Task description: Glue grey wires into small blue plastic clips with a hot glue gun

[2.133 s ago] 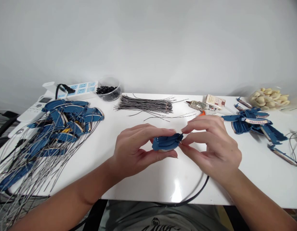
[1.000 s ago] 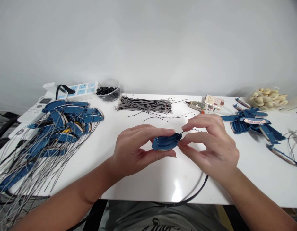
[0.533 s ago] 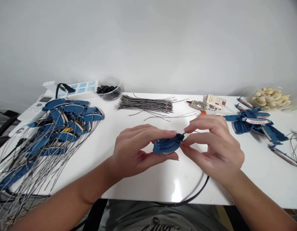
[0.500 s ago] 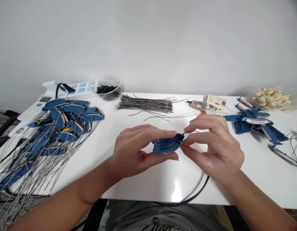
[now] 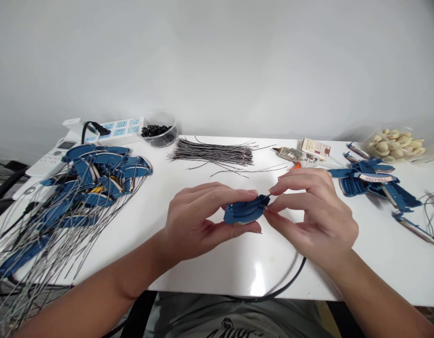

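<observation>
Between the thumb and fingers of my left hand [image 5: 199,218] is a blue folded piece [image 5: 243,211], seemingly of fabric, with pleats along its length. It is raised above the white table, in front of me. My right hand [image 5: 311,211] pinches the right end of the same piece with thumb and fingertips. A short dark bit like thin wire shows at the index fingertip; its course behind the fingers is hidden.
Behind my hands lies a bundle of thin dark wires [image 5: 213,152]. Left are blue pieces with wires [image 5: 97,176] and a tub of small black parts [image 5: 160,134]. Right are a glue gun [image 5: 289,154], more blue pieces [image 5: 371,178] and a container of pale pieces [image 5: 394,143].
Almost nothing differs. The blue piece has tilted very slightly in my fingers, and both hands keep their hold in the same place.
</observation>
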A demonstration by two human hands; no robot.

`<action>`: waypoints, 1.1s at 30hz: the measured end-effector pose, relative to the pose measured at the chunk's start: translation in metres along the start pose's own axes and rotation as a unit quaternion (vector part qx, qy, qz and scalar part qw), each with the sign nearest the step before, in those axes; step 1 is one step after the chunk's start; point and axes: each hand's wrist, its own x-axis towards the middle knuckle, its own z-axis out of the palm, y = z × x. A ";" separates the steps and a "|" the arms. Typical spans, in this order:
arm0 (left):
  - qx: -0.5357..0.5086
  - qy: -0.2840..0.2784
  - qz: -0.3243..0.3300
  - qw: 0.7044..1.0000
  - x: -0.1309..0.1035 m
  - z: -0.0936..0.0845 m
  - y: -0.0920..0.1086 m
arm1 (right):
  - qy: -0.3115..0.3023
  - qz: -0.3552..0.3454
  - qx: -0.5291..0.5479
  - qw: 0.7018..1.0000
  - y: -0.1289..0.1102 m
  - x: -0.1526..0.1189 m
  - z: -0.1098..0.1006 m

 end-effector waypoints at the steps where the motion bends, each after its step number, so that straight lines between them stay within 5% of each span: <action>1: 0.001 0.001 0.000 1.000 0.000 0.000 0.000 | 0.001 0.001 -0.001 1.000 0.000 0.000 0.000; 33: 0.024 0.010 -0.015 1.000 -0.002 0.001 0.000 | -0.002 0.021 -0.011 1.000 0.000 -0.002 0.002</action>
